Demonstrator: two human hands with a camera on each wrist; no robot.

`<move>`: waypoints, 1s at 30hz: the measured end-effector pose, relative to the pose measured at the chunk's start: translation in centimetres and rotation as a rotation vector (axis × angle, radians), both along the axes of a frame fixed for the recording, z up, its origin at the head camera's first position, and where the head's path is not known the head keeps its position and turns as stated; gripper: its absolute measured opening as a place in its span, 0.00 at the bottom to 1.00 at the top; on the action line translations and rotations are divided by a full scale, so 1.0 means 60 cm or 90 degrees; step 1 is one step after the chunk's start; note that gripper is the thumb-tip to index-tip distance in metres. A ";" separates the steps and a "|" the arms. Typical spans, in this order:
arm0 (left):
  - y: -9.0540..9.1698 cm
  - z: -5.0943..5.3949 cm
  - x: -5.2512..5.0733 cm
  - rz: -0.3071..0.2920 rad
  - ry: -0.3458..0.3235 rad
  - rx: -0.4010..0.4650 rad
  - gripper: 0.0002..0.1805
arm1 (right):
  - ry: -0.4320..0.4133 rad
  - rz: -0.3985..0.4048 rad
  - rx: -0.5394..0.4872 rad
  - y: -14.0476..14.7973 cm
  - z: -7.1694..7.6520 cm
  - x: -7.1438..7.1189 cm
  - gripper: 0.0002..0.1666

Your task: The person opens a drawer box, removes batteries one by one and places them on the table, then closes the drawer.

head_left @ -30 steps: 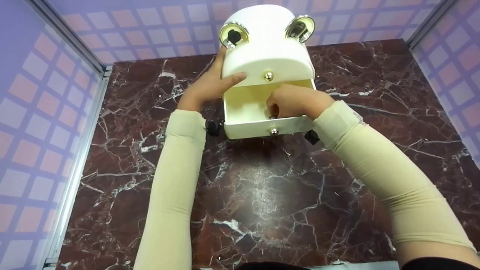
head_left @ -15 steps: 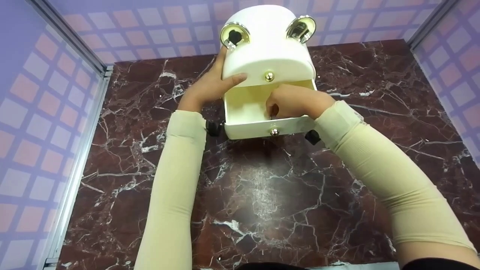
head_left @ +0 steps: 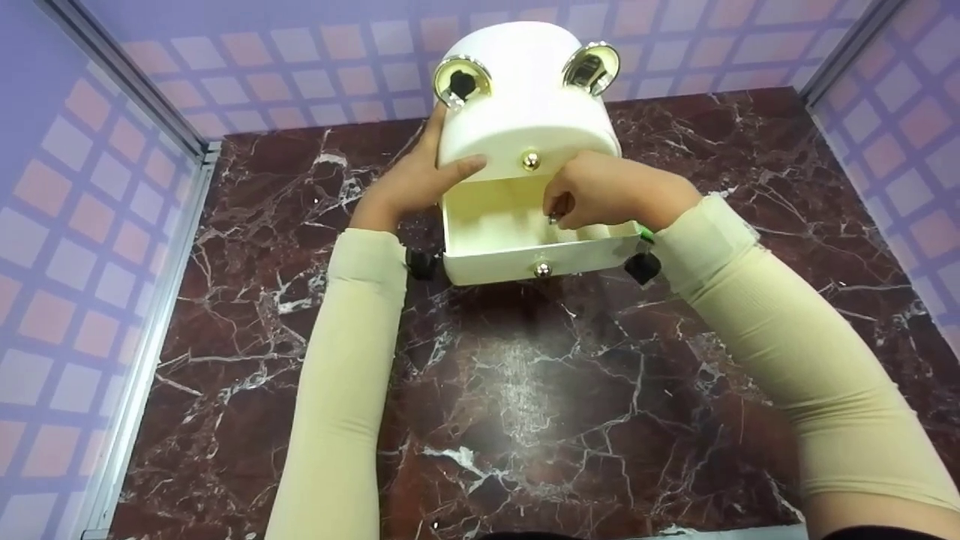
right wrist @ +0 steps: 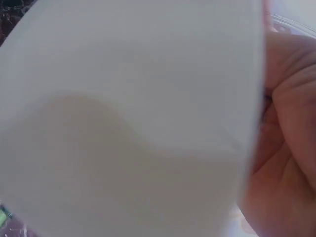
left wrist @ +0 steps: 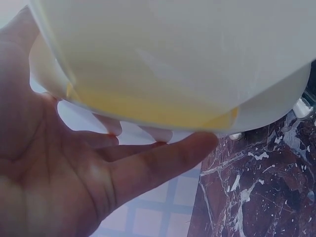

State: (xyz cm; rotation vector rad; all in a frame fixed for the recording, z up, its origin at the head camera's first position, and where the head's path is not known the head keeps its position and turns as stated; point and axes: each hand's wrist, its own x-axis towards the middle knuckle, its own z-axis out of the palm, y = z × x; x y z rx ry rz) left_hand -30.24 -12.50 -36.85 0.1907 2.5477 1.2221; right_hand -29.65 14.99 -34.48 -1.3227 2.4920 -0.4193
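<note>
A white drawer box (head_left: 525, 97) with two round gold-rimmed eyes stands at the back of the table in the head view. Its lower drawer (head_left: 491, 268) is pulled out. My left hand (head_left: 416, 180) grips the box's left side, thumb on the front and fingers along the side; the left wrist view shows this thumb (left wrist: 163, 165) against the box edge. Over the drawer, my right hand (head_left: 615, 187) pinches a small shiny metal thing (head_left: 553, 218), its kind too small to tell. In the right wrist view a blurred white wall hides the right fingertips.
The table (head_left: 510, 420) has a dark red marble pattern. Tiled purple walls (head_left: 82, 300) enclose it at the back and sides. A gold knob (head_left: 531, 160) sits on the upper drawer front, another knob (head_left: 543, 269) on the lower one.
My right hand has risen a little and moved right inside the drawer, with the small shiny thing now visible at its fingertips. The left hand keeps its grip. The head view has shifted slightly.
</note>
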 end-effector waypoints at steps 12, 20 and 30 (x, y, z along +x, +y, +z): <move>-0.015 0.006 -0.008 -0.004 0.012 -0.029 0.64 | 0.012 -0.054 -0.005 0.041 0.032 0.001 0.11; -0.029 0.006 -0.015 -0.009 0.015 -0.033 0.63 | 0.021 -0.099 -0.029 0.066 0.045 0.004 0.11; -0.043 0.003 -0.012 -0.001 0.018 -0.025 0.63 | -0.013 -0.163 -0.077 0.100 0.059 0.009 0.11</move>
